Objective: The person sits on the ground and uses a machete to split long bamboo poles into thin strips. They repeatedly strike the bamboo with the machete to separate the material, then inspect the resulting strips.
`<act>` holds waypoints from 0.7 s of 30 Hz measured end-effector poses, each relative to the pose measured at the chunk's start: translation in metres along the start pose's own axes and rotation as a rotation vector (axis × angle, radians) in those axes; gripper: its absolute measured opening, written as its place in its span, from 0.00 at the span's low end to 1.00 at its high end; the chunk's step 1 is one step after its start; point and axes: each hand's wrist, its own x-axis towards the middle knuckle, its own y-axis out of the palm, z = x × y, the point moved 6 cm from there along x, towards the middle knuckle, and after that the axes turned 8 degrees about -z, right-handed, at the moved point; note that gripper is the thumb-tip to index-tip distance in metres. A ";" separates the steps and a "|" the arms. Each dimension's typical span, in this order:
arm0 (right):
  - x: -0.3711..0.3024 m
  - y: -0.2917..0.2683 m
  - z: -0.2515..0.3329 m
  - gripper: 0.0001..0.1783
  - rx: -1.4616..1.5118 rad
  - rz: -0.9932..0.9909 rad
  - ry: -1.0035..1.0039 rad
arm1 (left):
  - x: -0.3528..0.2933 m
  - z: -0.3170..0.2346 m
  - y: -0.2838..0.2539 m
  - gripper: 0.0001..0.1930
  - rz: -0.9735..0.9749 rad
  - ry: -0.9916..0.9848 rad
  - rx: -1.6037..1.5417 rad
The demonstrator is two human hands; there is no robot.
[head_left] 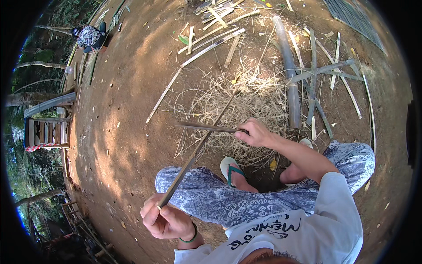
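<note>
My left hand, with a dark band at the wrist, pinches the near end of a long, thin bamboo strip. The strip slants up and away to the right, its far end over a heap of pale curled shavings. In my right hand is the dark handle of a knife. Its blade points left and crosses the strip around the strip's middle; whether the edge touches it I cannot tell. Both hands are closed. My legs are bent, with a sandal just below the shavings.
A thick bamboo pole lies right of the shavings, beside crossed bamboo pieces. Split strips are scattered at the far side. Corrugated sheeting lies far right. Another person sits far left, beyond a small shed.
</note>
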 end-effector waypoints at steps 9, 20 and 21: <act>-0.003 -0.006 -0.088 0.41 -0.155 0.053 0.542 | 0.006 0.001 0.002 0.10 0.004 -0.043 0.018; 0.003 -0.015 -0.015 0.40 -0.016 0.114 0.492 | 0.015 0.003 0.016 0.11 -0.047 -0.002 0.011; -0.005 -0.016 -0.056 0.40 -0.068 0.071 0.607 | 0.014 -0.001 0.016 0.11 -0.034 -0.008 0.005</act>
